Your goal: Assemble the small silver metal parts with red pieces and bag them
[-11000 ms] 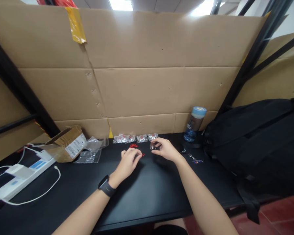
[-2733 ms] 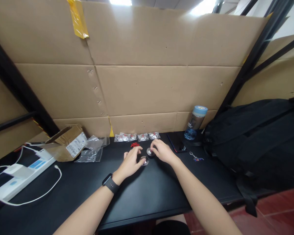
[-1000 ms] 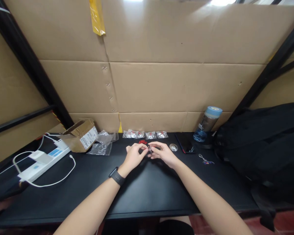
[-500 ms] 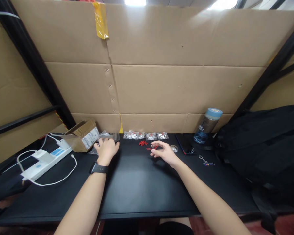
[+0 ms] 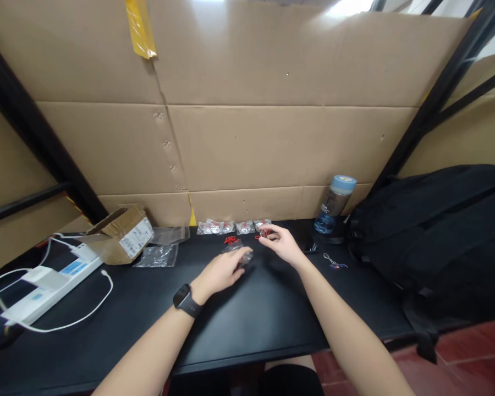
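My left hand [image 5: 221,271], with a black watch [image 5: 187,300] on its wrist, is closed on a small clear plastic bag [image 5: 244,255] above the black tabletop. Between the thumb and fingertips of my right hand [image 5: 284,245] is a red cord [image 5: 258,237]; anything else in that pinch is mostly hidden. Just beyond my left hand lies a little heap of red cords [image 5: 231,240]. Several clear packets [image 5: 211,226] with round silvery and red contents line the foot of the cardboard wall. Flat clear bags [image 5: 159,256] rest on the left.
An open cardboard box [image 5: 127,234] and a white power strip [image 5: 51,291] with cables sit at left. On the right are a water bottle [image 5: 334,206], a phone [image 5: 307,242] partly behind my hand, a keychain [image 5: 335,263] and a black backpack [image 5: 433,242].
My left hand has moved right from the bags by the box, bringing a clear bag close to my right hand. My right hand keeps its pinch. The view has shifted right.
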The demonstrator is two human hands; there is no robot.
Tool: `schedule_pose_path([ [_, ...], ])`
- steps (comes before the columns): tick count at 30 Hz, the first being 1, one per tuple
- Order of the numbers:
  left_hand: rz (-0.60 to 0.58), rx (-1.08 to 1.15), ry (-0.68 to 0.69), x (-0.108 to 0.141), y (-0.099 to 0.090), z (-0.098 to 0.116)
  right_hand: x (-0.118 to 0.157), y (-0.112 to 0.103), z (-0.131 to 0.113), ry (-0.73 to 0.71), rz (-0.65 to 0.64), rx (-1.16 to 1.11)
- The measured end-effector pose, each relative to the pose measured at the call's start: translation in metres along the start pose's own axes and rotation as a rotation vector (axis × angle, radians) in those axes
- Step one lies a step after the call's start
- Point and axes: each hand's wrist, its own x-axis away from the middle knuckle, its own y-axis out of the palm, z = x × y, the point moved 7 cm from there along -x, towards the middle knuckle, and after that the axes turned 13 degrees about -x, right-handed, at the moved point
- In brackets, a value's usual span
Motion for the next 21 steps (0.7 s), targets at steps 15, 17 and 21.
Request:
schedule_pose_path([
  [15, -0.122, -0.161, 0.091, 0.005, 0.023, 0.014, 0.018, 0.009, -0.007, 0.079, -0.353, 0.653],
  [17, -0.125, -0.164, 0.095, 0.006, 0.026, 0.013, 0.018, 0.012, -0.002, 0.103, -0.326, 0.726],
  [21, -0.124, -0.177, 0.102, 0.006, 0.029, 0.011, 0.016, 0.018, 0.004, 0.100, -0.294, 0.815],
])
